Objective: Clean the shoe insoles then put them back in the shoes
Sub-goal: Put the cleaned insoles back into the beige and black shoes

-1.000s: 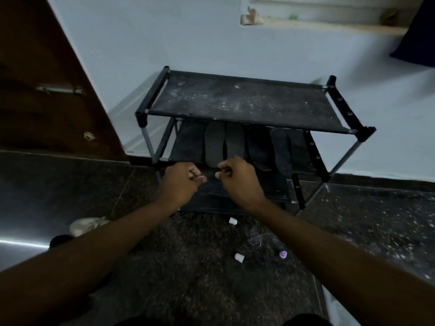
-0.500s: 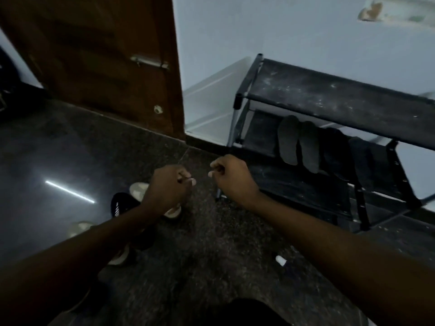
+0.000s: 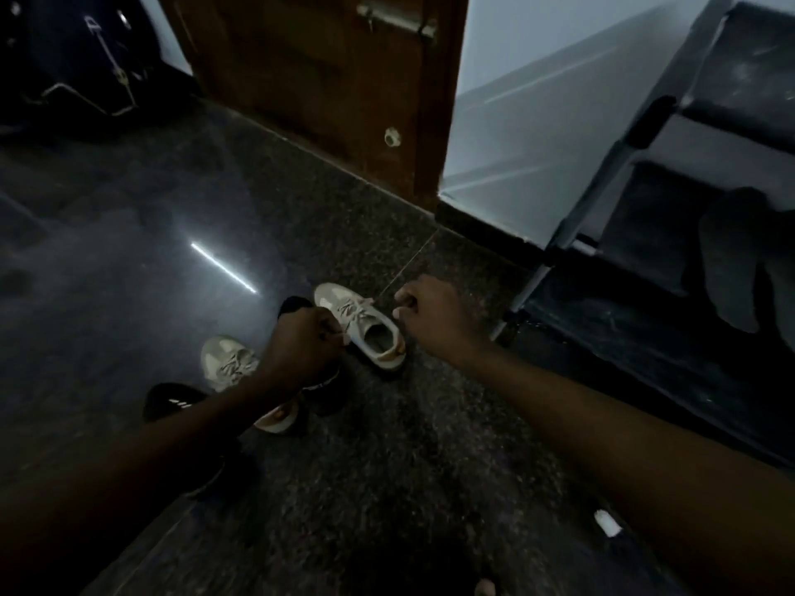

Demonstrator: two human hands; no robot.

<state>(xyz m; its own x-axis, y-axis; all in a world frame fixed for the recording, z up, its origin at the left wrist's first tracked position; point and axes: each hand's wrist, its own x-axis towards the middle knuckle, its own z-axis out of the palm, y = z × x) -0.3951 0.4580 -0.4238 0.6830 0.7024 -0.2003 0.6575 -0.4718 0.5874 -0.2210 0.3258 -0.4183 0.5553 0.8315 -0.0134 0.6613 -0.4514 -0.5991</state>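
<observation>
Two beige lace-up sneakers lie on the dark floor: one (image 3: 371, 334) between my hands with its opening showing, the other (image 3: 227, 362) to the left, partly under my left forearm. Black shoes (image 3: 171, 402) lie beside them, mostly hidden by that arm. My left hand (image 3: 301, 344) hovers with curled fingers just left of the nearer sneaker's laces. On that shoe's right, my right hand (image 3: 432, 316) is curled too. I see nothing held in either. Dark insoles (image 3: 731, 260) lean on the shoe rack's lower shelf at the right.
The black shoe rack (image 3: 600, 182) stands against the pale wall on the right. A brown wooden door (image 3: 327, 79) is straight ahead, and a dark bag (image 3: 77, 58) sits at the top left. A small white cap (image 3: 607, 523) lies on the floor under my right forearm.
My view has swung left from the rack to the shoes on the floor. Both hands moved away from the rack's shelf and now hover apart over the sneakers.
</observation>
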